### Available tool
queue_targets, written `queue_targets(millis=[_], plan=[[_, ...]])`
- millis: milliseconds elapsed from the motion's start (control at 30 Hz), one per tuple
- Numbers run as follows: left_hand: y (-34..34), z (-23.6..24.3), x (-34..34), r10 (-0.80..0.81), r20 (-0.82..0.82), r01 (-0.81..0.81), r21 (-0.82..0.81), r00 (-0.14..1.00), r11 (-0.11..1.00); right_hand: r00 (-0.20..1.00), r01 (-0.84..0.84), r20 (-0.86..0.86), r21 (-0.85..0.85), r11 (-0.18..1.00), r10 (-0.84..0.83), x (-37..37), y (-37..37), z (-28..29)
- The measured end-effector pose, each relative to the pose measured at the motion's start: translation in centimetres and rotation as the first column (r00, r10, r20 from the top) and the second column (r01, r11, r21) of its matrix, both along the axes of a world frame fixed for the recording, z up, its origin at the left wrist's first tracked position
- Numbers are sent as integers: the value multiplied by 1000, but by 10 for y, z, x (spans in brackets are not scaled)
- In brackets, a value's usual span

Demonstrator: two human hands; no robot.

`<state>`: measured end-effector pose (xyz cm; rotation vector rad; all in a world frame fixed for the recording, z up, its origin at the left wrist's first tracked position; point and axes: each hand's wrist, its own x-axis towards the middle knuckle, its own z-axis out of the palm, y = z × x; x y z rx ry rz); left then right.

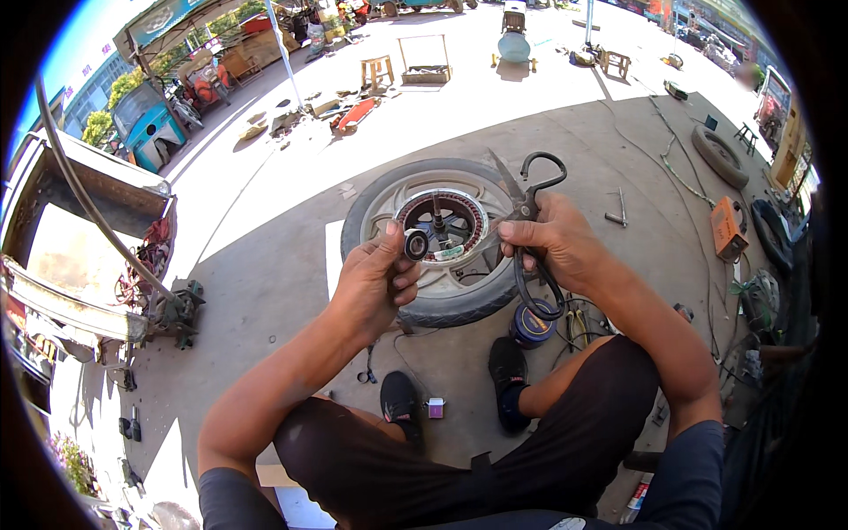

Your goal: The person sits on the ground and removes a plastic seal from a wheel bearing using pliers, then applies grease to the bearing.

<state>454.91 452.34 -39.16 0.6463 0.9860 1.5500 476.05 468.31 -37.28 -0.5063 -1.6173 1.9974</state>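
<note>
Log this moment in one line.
left hand: holding small round part | right hand: holding scissors, handles spread | wheel: lying on ground

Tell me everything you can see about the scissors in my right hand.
The scissors are dark, apparently metal, with two large black looped handles and a central pivot. They stand open, handles spread wide: one loop shows above the right hand, the other below it. One pointed blade slants up and left; the other is hard to make out near the thumb. The right hand grips them near the pivot, and in the picture they overlap the right side of the wheel.
</note>
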Motion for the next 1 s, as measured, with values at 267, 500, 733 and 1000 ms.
queue_targets(millis=[267,500,733,1000], plan=[[2,8,7,-57,-55,59,38,997,998,997,57,-61,43,997,-54,2,-1,0],[2,0,1,-117,146,112,40,982,993,987,151,-83,247,957,-134,3,-17,15],[3,0,1,-172,40,166,124,984,978,975,220,-102,385,896,-196,5,-31,26],[4,8,11,-195,183,185,75,963,980,967,248,-174,491,835,-185,0,-46,27]])
